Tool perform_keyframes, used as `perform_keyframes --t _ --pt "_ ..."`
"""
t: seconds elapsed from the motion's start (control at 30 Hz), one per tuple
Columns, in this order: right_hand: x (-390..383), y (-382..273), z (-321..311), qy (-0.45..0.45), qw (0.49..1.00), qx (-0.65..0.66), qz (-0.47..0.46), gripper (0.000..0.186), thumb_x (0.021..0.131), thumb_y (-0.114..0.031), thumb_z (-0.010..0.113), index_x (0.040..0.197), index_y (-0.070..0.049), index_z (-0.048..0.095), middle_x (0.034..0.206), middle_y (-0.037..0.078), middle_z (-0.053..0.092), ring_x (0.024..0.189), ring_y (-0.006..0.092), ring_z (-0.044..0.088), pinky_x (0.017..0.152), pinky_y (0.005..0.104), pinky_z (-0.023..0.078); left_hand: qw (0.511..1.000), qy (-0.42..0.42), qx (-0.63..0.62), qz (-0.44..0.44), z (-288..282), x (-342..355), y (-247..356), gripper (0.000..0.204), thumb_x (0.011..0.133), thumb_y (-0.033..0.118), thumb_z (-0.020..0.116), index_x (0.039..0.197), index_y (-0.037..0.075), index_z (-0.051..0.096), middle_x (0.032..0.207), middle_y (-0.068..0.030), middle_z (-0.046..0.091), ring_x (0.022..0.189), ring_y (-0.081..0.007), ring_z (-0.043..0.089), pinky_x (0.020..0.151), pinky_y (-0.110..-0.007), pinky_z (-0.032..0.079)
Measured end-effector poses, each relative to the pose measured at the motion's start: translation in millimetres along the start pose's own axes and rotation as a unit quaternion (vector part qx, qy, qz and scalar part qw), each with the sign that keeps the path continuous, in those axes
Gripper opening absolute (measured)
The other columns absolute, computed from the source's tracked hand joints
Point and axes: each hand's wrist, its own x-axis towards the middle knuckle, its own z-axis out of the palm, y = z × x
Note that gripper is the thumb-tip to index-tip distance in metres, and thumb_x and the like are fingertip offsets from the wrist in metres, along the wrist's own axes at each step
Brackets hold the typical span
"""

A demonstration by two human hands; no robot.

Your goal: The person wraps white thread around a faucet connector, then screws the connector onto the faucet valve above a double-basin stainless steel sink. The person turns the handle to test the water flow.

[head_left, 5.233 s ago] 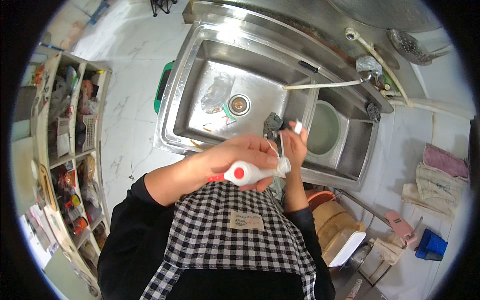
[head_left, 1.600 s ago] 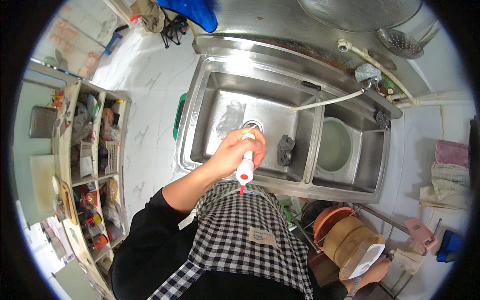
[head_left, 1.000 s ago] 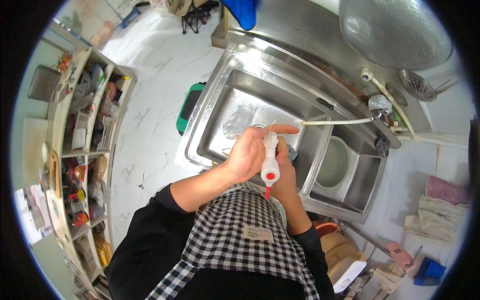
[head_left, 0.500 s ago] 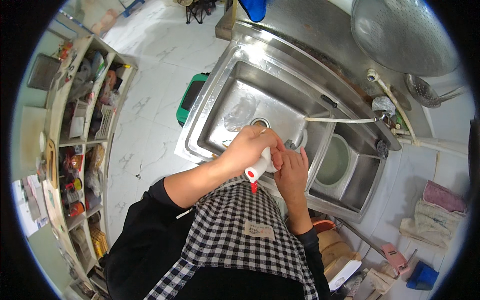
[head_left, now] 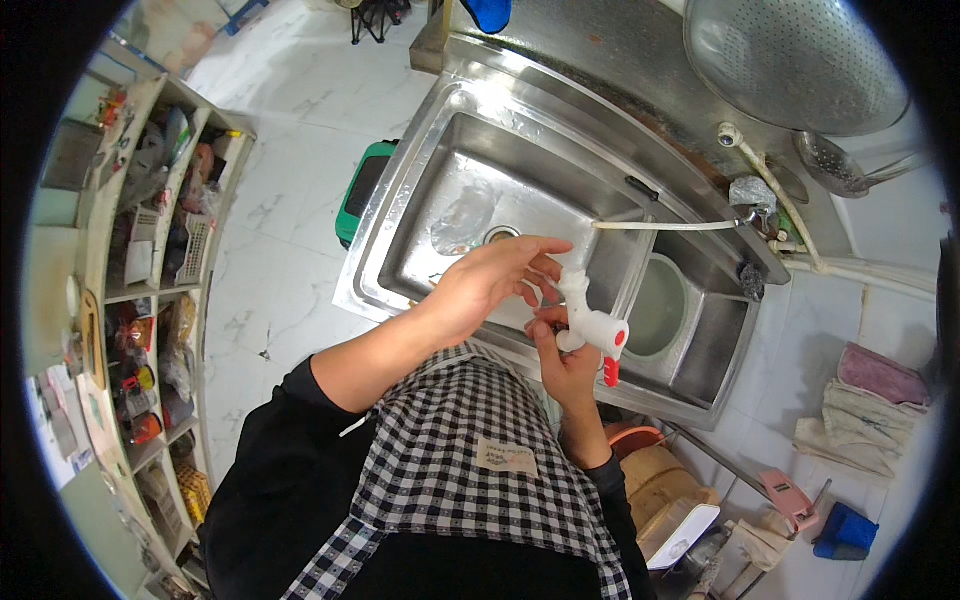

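Just then, our right hand (head_left: 568, 374) was pinching the white plastic tap (head_left: 592, 325), whose red handle (head_left: 612, 371) pointed back toward us, while our left hand (head_left: 482, 290) hung beside it with fingers loosely spread, though we could not tell whether they touched it. Both hands were above the near side of the steel sink (head_left: 540, 205); crumpled clear plastic (head_left: 460, 225) lay beyond the left hand, and a pale spout (head_left: 665, 226) reached across beyond the right.

Head camera: my fisheye, head-worn, facing steeply down.
Apron (head_left: 450, 425): close beneath my lens.
Sink (head_left: 545, 205): beyond it, upper middle.
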Motion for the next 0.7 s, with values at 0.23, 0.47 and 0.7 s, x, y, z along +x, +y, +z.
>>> perform_keyframes --t 0.23,0.47,0.7 --pt "-1.7 -17.6 2.7 0.030 0.996 0.080 0.017 0.007 0.096 -0.004 0.060 0.101 0.001 0.059 0.086 0.006 0.064 0.077 0.0142 0.061 0.073 0.0298 0.051 0.998 -0.006 0.045 0.041 11.9 -15.0 -2.6 0.032 0.097 0.010 0.063 0.126 -0.003 0.062 0.109 -0.0101 0.069 0.092 -0.0128 0.064 0.082 -0.030 0.051" --pt "7.1 -20.1 -6.4 0.001 0.979 0.201 -0.016 0.020 0.099 -0.020 0.056 0.102 0.000 0.058 0.084 0.007 0.057 0.070 0.0159 0.051 0.064 0.0308 0.044 0.965 0.007 0.249 0.083 13.0 -12.8 2.1 0.017 0.095 0.012 0.067 0.105 0.000 0.072 0.091 -0.0065 0.072 0.082 -0.0121 0.065 0.073 -0.028 0.051" --pt "13.3 -24.4 -5.5 0.063 0.957 0.283 -0.019 0.046 0.103 -0.048 0.050 0.090 -0.004 0.054 0.072 0.005 0.047 0.068 0.0188 0.047 0.071 0.0365 0.046 0.860 0.040 0.412 0.299 13.9 -7.6 -13.5 0.016 0.096 0.011 0.063 0.104 0.001 0.071 0.084 -0.0105 0.067 0.075 -0.0218 0.065 0.065 -0.031 0.049"
